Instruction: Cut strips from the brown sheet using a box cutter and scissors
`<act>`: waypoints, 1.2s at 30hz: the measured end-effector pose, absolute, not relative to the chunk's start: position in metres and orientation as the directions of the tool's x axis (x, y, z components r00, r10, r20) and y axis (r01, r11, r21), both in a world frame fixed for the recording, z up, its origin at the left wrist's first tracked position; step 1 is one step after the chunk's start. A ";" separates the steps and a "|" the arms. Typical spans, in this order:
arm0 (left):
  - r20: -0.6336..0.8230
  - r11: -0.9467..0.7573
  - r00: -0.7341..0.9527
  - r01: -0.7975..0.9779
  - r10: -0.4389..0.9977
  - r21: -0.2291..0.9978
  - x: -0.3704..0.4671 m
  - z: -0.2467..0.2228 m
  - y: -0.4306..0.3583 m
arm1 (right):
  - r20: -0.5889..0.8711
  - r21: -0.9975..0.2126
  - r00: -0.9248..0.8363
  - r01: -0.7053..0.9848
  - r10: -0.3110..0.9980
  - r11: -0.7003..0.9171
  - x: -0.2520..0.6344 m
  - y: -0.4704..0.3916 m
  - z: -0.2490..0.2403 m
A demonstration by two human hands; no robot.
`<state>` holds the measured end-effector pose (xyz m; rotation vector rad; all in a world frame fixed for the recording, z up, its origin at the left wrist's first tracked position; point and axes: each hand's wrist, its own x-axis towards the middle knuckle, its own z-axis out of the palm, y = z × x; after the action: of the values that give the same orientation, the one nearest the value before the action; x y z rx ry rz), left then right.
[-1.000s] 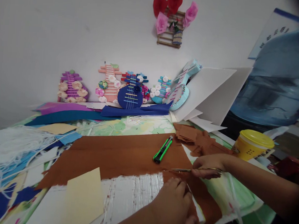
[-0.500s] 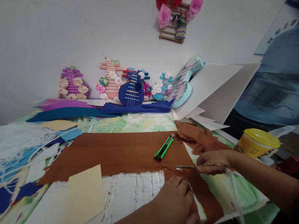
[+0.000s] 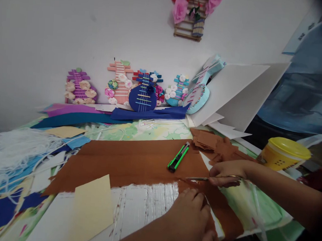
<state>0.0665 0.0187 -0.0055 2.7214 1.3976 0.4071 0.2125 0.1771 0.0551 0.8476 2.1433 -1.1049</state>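
Rested left hand (image 3: 191,220) on brown sheet (image 3: 120,158) with fingers bent; could not tell of any grip beneath. Noted glossy, streaked white board (image 3: 136,202) just left of left hand, and cream card (image 3: 94,203) farther left. Gripped scissors (image 3: 197,178) in right hand (image 3: 226,172), with blades directed left over brown sheet, just beyond left hand. Traced brown sheet ahead and left of both hands, bearing green utility knife (image 3: 178,157). Located brown offcuts (image 3: 208,141) beyond right hand, with yellow-lidded tub (image 3: 283,155) to the right. Observed lute-shaped models (image 3: 143,95) farthest ahead, in front of wall (image 3: 60,27).
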 end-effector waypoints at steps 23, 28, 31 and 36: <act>0.203 -0.586 0.554 0.795 0.807 0.157 0.065 -0.011 0.020 | -0.771 -0.427 -0.586 0.767 0.250 0.480 0.222 0.182 0.061; 0.215 -0.586 0.551 0.795 0.806 0.156 0.066 -0.012 0.019 | -0.753 -0.470 -0.609 0.763 0.250 0.444 0.219 0.180 0.056; 0.209 -0.588 0.556 0.795 0.804 0.148 0.065 -0.010 0.018 | -0.735 -0.497 -0.636 0.741 0.234 0.451 0.215 0.180 0.050; 0.228 -0.614 0.580 0.778 0.782 0.129 0.065 -0.011 0.020 | -0.728 -0.531 -0.660 0.715 0.187 0.454 0.208 0.179 0.046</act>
<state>0.0654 0.0198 -0.0112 2.7792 1.3728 0.4130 0.2076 0.1788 0.0459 0.7507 2.1177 -1.1660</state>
